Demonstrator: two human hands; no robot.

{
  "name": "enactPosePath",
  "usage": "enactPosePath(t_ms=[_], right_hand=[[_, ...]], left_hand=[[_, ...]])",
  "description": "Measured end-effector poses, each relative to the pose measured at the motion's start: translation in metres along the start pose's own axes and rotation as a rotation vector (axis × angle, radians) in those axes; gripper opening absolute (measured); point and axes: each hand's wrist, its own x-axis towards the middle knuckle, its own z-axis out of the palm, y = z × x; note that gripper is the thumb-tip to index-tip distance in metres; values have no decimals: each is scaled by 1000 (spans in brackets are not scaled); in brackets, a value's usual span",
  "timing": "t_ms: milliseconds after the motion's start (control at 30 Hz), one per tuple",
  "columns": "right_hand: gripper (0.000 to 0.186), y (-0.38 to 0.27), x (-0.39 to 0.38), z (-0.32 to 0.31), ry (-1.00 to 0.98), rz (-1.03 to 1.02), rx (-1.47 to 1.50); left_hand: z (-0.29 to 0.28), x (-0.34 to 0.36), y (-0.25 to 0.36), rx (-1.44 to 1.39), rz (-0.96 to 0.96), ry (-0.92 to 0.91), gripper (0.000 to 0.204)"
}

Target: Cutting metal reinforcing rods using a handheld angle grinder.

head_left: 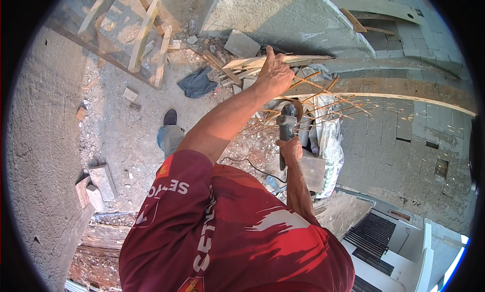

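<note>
The left hand grips rusty rebar at 12 o'clock, fingers wrapped around it. Just below, the right hand holds a grinder, fingers closed on its body, sparks flying toward 3 o'clock.

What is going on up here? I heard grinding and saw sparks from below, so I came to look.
A person in a red shirt is cutting with an angle grinder, gripped by its body in the right hand. The left hand is stretched out, gripping a rusty steel bar that sticks out by the concrete beam. Sparks spray out to the right from the disc. Rubble and wooden planks lie on the ground below.
</note>
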Motion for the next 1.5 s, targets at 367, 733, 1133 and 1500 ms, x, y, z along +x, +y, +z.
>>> enactPosePath(t_ms=[367,733,1133,1500], right_hand=[[60,12,0,23,-33,8,-14],[64,32,-36,90,-262,74,-2],[60,37,-24,130,-205,136,257],[49,29,-4,152,-171,102,386]], left_hand=[[7,1,-1,-33,-34,45,23],[14,-2,-6,23,-13,100,28],[4,1,-11,226,-112,-23,27],[2,2,-21,304,-116,-29,27]])
